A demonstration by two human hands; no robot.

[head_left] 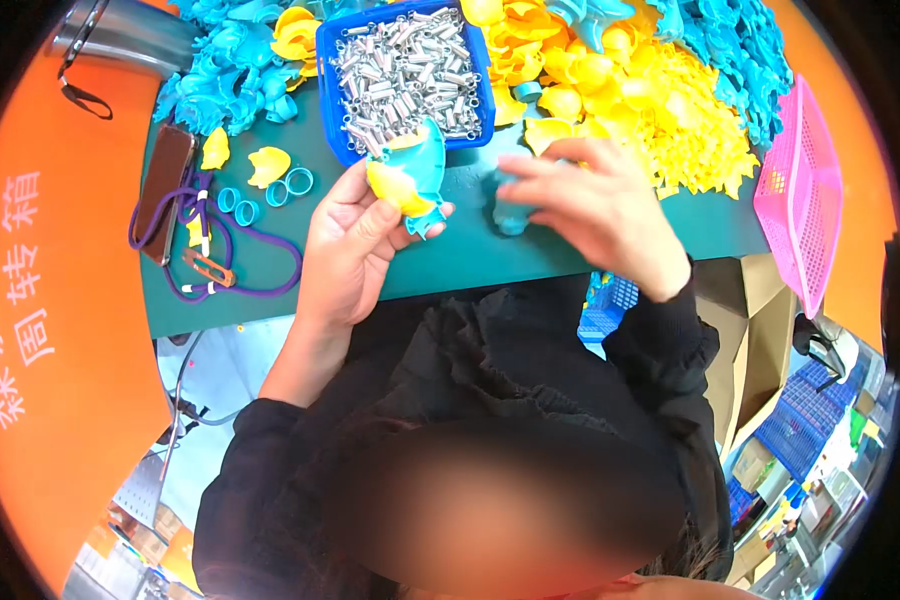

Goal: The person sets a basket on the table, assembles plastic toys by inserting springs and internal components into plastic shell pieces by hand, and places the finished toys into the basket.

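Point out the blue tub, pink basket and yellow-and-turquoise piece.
Blue tub (486, 98): head view, right wall.
Pink basket (798, 205): head view, mesh side.
Yellow-and-turquoise piece (390, 186): head view, yellow part.

Workshop bench, heaped plastic parts (640, 120), springs bin (485, 85)

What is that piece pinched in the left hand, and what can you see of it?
The piece looks like glossy molded plastic, a thin, curved shell of yellow and turquoise with jagged edges. The left hand holds it tilted by the near edge of the blue basket. Its exact purpose isn't visible.
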